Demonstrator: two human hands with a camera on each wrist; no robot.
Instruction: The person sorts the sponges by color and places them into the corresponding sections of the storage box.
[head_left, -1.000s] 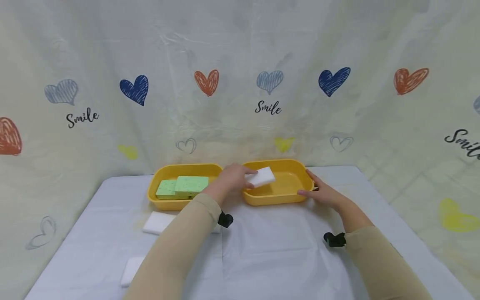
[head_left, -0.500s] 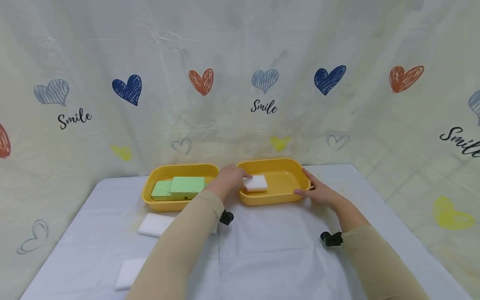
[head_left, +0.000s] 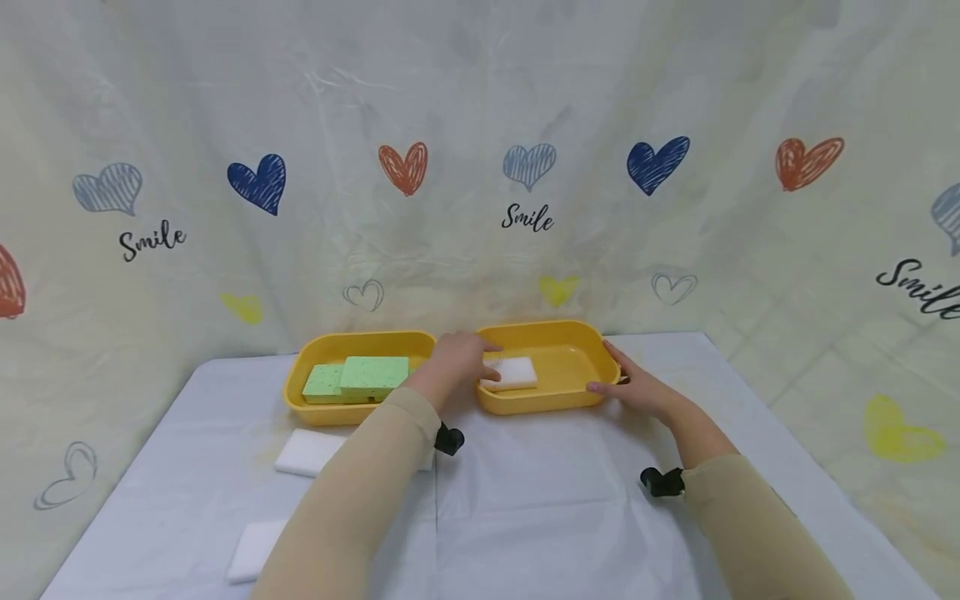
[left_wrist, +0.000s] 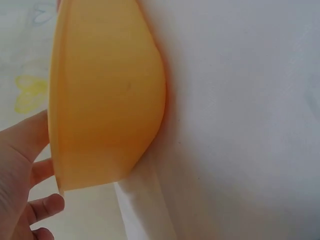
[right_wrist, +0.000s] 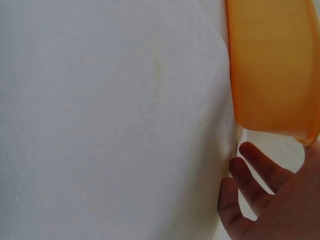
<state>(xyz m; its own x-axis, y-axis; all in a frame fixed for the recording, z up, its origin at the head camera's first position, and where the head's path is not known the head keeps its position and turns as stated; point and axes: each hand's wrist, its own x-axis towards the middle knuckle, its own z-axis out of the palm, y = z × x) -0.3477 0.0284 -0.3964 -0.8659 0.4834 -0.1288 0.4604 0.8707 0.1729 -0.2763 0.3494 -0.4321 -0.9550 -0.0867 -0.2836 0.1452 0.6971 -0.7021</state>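
Observation:
A white sponge-like block (head_left: 515, 372) lies flat at the left end of the right yellow tray (head_left: 551, 402). My left hand (head_left: 455, 360) reaches over that end, its index finger above the block and its thumb by the block's left edge. The left wrist view shows its fingers spread behind the yellow rim. At the other end, my right hand (head_left: 643, 385) holds the tray with the thumb at the front and a finger at the back. Its other fingers (right_wrist: 231, 200) stay apart from the wall in the right wrist view.
Left of this tray stands a second yellow tray (head_left: 330, 414) with green speckled sponge blocks (head_left: 375, 375). White blocks (head_left: 306, 451) (head_left: 255, 550) lie on the white-covered table (head_left: 540, 517), partly hidden by my left sleeve. A heart-printed curtain (head_left: 450, 250) hangs behind.
My left hand has lowered the white block from a tilted position to flat in the right tray, and its fingers have loosened. My right hand has stayed at the tray's end.

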